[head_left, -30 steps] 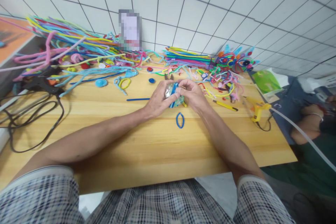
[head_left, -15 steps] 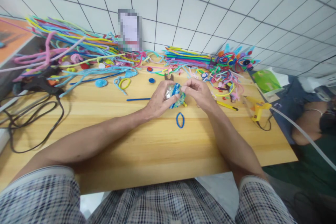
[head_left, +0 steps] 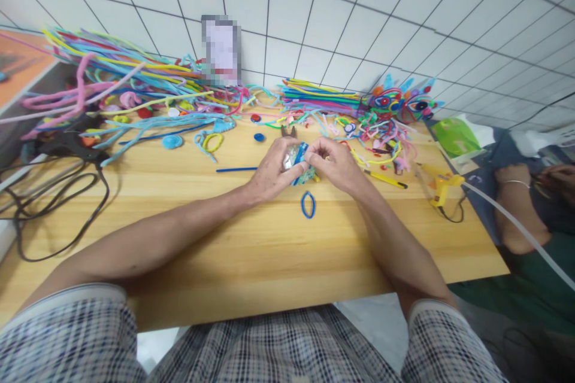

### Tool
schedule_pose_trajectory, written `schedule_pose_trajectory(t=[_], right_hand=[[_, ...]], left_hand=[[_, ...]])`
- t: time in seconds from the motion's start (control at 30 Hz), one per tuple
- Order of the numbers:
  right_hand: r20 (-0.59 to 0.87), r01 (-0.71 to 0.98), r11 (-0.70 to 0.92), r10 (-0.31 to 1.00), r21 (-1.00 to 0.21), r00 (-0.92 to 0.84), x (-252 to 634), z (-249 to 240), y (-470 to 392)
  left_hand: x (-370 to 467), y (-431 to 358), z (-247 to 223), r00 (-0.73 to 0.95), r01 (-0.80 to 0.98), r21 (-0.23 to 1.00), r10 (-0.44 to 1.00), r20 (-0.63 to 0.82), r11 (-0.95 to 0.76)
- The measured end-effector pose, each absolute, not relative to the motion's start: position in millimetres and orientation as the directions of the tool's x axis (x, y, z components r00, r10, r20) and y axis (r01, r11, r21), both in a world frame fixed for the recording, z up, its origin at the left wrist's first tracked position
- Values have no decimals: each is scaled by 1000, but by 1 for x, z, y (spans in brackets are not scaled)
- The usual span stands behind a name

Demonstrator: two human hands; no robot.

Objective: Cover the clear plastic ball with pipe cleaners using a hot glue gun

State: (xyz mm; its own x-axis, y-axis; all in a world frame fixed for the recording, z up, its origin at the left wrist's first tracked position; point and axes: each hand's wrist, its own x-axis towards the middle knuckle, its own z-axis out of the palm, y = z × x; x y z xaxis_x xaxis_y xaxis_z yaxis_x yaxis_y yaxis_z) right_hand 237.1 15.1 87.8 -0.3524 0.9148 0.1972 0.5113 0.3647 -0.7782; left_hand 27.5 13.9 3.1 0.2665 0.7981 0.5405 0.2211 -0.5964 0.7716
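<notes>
My left hand (head_left: 274, 169) is closed round a small blue-and-green patterned packet (head_left: 298, 159) with a silvery part at its left side. The thumb lies across its lower front. The fingers of my right hand (head_left: 331, 161) are pinched together at the packet's upper right edge and hide part of it. Just beyond the packet, the dark jaws of a pair of pliers (head_left: 288, 131) show on the table. A blue pipe cleaner loop (head_left: 308, 204) lies nearer to me, and a straight blue pipe cleaner (head_left: 237, 170) rests left of my left hand.
Pipe cleaner bundles (head_left: 323, 99) lie along the tiled wall. A yellow glue gun (head_left: 442, 188) and a yellow cutter knife (head_left: 387, 179) are at right. Black cable (head_left: 58, 245) coils at left. Another person's forearm (head_left: 516, 215) is beyond the table's right edge.
My right hand has moved left and slightly down, its fingertips now against the packet. My left hand stays where it was. The other person's arm at right has shifted.
</notes>
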Motion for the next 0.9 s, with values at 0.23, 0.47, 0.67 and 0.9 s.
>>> schedule_pose_trajectory(t=[0.23,0.47,0.67,0.9], right_hand=[[184,380,289,940,-879,-289,240,69,25],[86,217,157,948,-964,-306,237,59,31],[95,233,173,945,-957,-312,237,63,32],[437,492,610,791,-621,-427,239,84,17]], left_hand=[[28,14,1,265,200,770,790,553,-606],[24,12,4,269,217,795,817,509,-567],[25,12,0,241,236,850,876,418,-470],[26,16,-4,239,221,830,854,462,-512]])
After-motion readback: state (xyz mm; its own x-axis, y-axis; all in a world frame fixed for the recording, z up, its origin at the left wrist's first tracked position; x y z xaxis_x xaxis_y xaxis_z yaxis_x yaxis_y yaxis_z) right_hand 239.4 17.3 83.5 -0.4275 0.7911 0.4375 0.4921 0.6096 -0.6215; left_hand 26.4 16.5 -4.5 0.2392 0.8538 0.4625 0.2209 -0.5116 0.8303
